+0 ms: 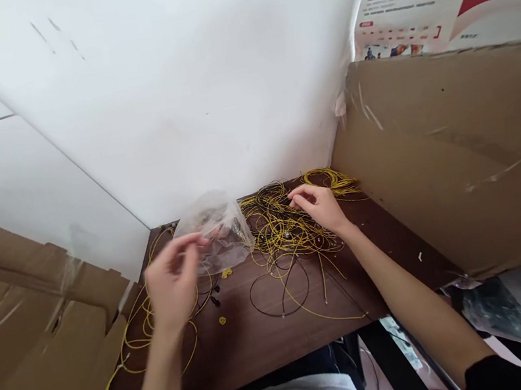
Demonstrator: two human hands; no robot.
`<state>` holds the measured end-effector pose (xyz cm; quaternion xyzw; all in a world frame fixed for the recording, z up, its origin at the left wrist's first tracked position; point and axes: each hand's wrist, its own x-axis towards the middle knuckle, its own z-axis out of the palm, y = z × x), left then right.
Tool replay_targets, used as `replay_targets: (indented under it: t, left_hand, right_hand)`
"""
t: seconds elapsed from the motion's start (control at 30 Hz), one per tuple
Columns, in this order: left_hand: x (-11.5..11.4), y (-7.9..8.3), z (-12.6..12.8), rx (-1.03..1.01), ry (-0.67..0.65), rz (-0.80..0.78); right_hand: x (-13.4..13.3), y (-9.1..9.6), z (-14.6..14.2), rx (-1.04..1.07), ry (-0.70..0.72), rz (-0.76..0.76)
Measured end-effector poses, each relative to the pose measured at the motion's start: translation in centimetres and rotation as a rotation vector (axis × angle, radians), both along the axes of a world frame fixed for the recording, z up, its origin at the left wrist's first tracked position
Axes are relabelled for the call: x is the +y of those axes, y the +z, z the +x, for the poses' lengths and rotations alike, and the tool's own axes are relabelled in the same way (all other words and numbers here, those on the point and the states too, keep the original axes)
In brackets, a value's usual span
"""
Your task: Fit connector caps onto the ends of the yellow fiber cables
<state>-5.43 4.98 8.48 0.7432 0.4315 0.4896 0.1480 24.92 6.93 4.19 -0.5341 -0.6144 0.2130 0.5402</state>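
Wire tangle (286, 227), one; plastic bag (222, 218), one; hands (321, 207), two.

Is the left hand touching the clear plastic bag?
Cannot tell. In the head view, the blurred fingers of the left hand overlap the plastic bag, showing neither contact nor gap.

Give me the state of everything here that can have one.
Wire tangle: yellow and black, loosely heaped
Back yellow wire: coiled
Plastic bag: crumpled, see-through
Left hand: half-curled, blurred; grip unclear
Right hand: half-curled by the tangle; grip unclear
Right cardboard: upright
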Motion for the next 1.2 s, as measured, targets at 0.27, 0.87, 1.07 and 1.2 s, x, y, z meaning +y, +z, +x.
replay_targets:
  t: [0.27,0.87,1.07,1.2]
  left_hand:
    - [1.4,-5.1,8.5,0.439,-0.306,0.17]
    - [1.0,-8.0,8.0,0.445,-0.288,0.428]
    - [1.2,-8.2,8.0,0.374,-0.321,0.38]
    - [1.3,-8.3,8.0,0.356,-0.331,0.362]
  right_hand:
    - [0.5,-1.2,4.2,-0.408,-0.196,-0.197]
    - [0.4,-1.9,6.9,-0.531,0.008,-0.439]
    - [0.2,-1.4,6.6,-0.51,-0.056,-0.331]
    - [0.3,-1.3,6.5,-0.441,-0.073,-0.301]
